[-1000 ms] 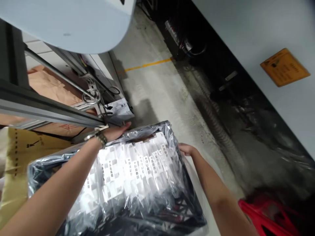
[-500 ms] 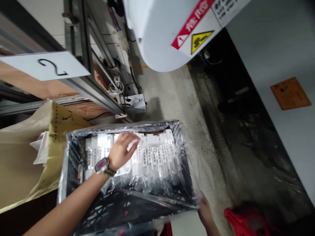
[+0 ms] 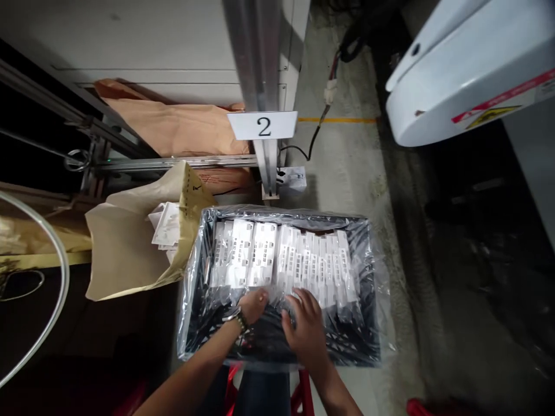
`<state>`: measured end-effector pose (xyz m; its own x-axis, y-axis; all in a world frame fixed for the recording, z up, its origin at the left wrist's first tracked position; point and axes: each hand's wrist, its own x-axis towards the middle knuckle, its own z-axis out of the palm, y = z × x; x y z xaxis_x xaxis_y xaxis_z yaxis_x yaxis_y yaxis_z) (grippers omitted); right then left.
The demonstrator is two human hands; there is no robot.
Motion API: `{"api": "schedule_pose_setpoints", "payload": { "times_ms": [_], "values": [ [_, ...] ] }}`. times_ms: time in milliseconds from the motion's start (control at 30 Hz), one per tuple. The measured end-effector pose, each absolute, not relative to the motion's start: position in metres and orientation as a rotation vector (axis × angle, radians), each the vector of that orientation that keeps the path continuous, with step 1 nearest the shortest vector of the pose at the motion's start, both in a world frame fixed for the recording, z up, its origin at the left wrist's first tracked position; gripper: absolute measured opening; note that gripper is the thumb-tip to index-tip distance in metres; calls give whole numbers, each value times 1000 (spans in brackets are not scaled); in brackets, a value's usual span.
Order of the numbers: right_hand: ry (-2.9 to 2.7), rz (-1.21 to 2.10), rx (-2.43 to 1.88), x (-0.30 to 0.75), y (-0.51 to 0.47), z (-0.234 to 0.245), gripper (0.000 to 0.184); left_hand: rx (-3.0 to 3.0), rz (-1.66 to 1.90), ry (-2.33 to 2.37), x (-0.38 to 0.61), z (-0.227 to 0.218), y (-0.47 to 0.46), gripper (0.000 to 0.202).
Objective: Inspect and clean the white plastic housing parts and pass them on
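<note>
A black crate [image 3: 373, 323] lined with a clear plastic bag holds rows of white plastic parts [image 3: 281, 260] standing on edge. Both hands reach into its near side. My left hand [image 3: 252, 304], with a watch on the wrist, is curled with its fingers down against the near edge of the white parts. My right hand [image 3: 306, 323] lies beside it with fingers spread, resting on the plastic liner just below the parts.
A tan paper bag [image 3: 125, 254] with white sheets stands left of the crate. Behind it an aluminium post carries a sign marked 2 [image 3: 263, 125]. A white machine housing [image 3: 459, 75] hangs at upper right. Red stool legs [image 3: 303, 393] show under the crate.
The view has swung so the crate sits centred. My left hand has drawn back from over the parts to their near edge, and my right hand has come from the crate's corner into the crate.
</note>
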<state>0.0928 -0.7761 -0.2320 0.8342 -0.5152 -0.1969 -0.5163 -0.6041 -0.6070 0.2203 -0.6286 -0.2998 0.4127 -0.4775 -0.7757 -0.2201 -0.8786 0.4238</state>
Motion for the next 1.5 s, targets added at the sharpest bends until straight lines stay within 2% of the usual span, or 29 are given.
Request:
{"api": "schedule_pose_setpoints", "payload": {
  "times_ms": [133,267,400,567,800,1033,1200,1367,1500],
  "values": [
    [732,76,-2528,157,-750,-291,59,2435,-1257,-583,245,-303,-647,29],
    [776,98,-2646,164,-770,-319,61,2408,-1095,-630,263,-304,-661,30],
    [741,129,-2706,143,-777,-317,54,2349,-1068,-556,270,-316,-690,37],
    [718,159,-2747,137,-771,-315,54,2306,-1111,-366,273,-332,-713,36],
    [667,180,-2724,136,-771,-312,63,2209,-1204,-315,276,-330,-700,32],
    [682,187,-2695,132,-773,-313,62,2122,-1209,-330,281,-327,-691,30],
    [788,141,-2658,140,-758,-319,55,2107,-1172,-340,271,-337,-678,31],
    [766,136,-2661,142,-748,-321,87,2175,-1069,-512,263,-342,-674,37],
    [768,117,-2691,140,-748,-324,84,2304,-958,-791,272,-336,-674,38]
  ]
}}
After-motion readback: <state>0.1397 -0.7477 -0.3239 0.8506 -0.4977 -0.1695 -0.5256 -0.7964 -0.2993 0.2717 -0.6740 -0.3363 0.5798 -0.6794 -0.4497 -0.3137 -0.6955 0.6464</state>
